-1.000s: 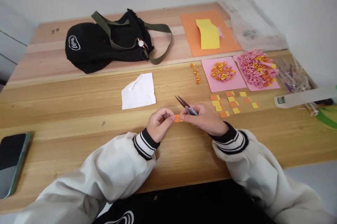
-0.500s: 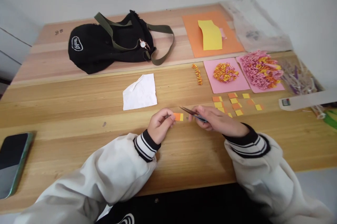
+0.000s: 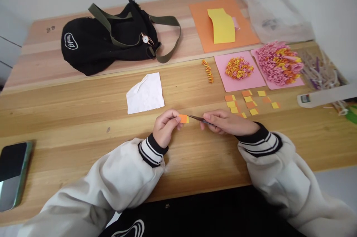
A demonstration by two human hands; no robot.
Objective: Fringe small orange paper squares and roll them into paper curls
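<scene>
My left hand (image 3: 165, 126) pinches a small orange piece of paper (image 3: 183, 119) with a yellow right edge between thumb and fingertips, above the wooden table. My right hand (image 3: 224, 122) is closed round a pair of scissors (image 3: 201, 119). Their dark blades point left, with the tip close to the paper's right edge, and the fingers cover most of the handles. Whether the tip touches the paper I cannot tell. Just beyond my right hand, several small orange and yellow paper pieces (image 3: 247, 99) lie spread on the table.
A torn white sheet (image 3: 146, 94) lies left of centre. Behind are a black bag (image 3: 103, 44) and an orange sheet (image 3: 198, 29). Pink sheets (image 3: 223, 83) carry heaps of tiny paper curls (image 3: 279, 64). A phone (image 3: 13, 174) lies at left, a white tube (image 3: 326, 96) at right.
The view has shifted slightly. The scissors have come nearer the paper in my left hand, and their blades, apart before, now look nearly together.
</scene>
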